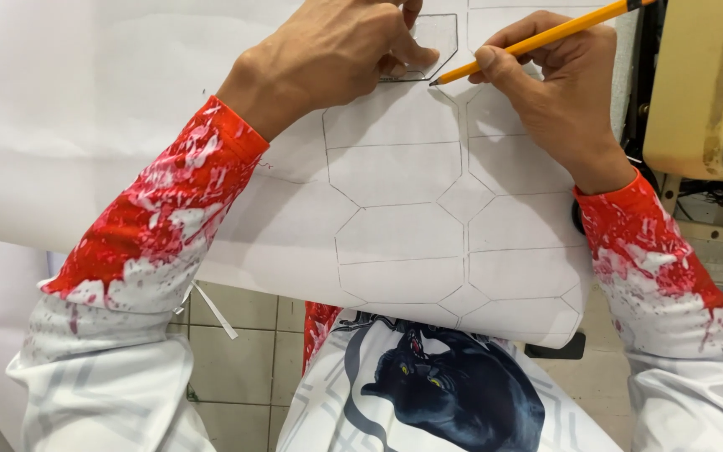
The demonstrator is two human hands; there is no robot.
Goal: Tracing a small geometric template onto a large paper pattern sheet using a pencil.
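Fingers of the left hand (336,50) press flat on a small clear hexagonal template (430,40), pinning it to the white paper sheet (110,109) (already covered in traced hexagons). Right hand (554,92) grips a yellow pencil (546,38), tip touching the template's lower right edge.

Long sleeves on both arms: the left sleeve (140,251) runs red from the cuff, breaking into white paint-like splatter, then pale grey-white with faint lines near the shoulder. The right sleeve (663,276) matches it. The shirt front (453,389) shows a dark blue-black panther with yellow eyes.
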